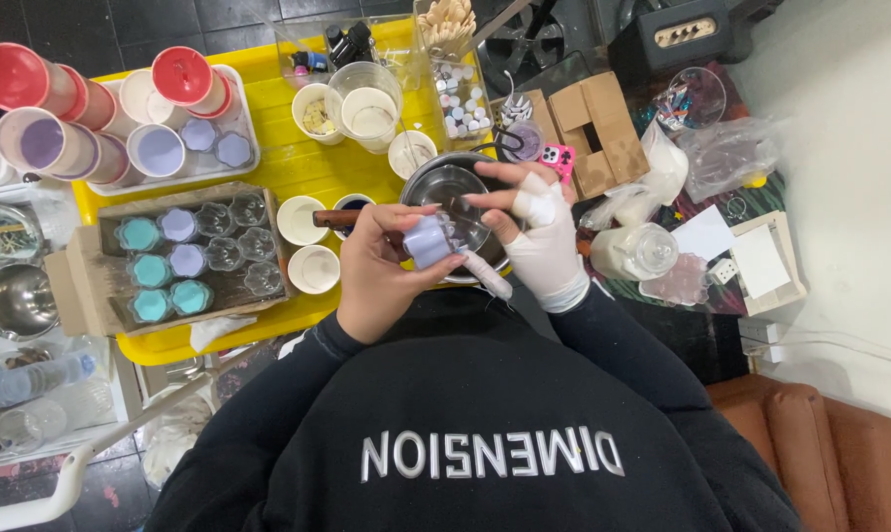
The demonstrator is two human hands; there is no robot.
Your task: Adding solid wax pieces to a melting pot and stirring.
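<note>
Over yellow table, hands grip lavender mould.

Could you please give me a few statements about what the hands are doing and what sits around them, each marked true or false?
1. The left hand holds a small pale lilac moulded piece. True.
2. The right hand is bare. False: it wears a white fingerless wrap or glove.
3. The hands work above a round metal bowl. True.
4. The yellow plastic tray holds only red cups. False: it also carries white paper cups and a brown cardboard box of small clear jars, some filled teal or lilac.
5. The clear plastic measuring cup is tipped over. False: it stands upright.
</note>
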